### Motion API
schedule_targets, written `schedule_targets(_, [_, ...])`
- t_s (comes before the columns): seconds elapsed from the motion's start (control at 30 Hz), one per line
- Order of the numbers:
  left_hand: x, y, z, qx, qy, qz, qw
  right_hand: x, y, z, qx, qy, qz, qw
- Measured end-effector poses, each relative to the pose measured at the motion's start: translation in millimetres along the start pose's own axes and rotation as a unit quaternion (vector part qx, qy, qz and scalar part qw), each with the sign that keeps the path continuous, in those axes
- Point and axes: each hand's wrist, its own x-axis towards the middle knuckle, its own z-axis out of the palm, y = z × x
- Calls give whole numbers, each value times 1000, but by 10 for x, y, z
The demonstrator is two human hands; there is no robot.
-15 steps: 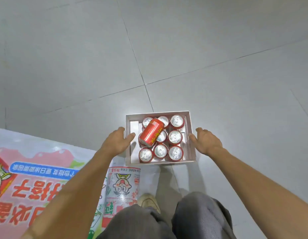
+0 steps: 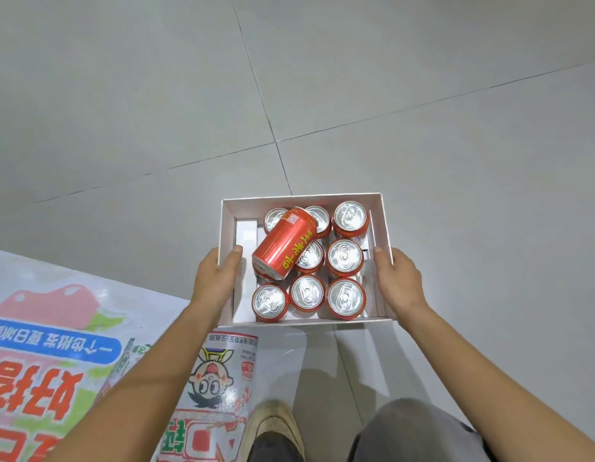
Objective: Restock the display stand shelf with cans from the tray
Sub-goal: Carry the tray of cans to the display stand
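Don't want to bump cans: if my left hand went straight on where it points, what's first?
Likely no cans: the left hand follows the tray wall toward its far corner; depth unclear.

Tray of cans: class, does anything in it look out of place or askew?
Yes. One red can lies on its side, slanted across the tops of the upright cans, left of the middle of the tray. Every other visible can stands with its silver top up.
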Motion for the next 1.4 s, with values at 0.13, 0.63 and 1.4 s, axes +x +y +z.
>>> schedule_targets(0.13, [24,-28,21,-48,15,-12,999,37,47,3,45,-10,20,999])
schedule_targets(0.63, [-201,-27,-169,-86,48,-48,994,-48,-189,-115,30,6,-4,1000])
schedule_targets(1.4, [-2900,4146,-3857,-104,188,-5,977,-2538,-5430,-2173,22,-100,-64,993])
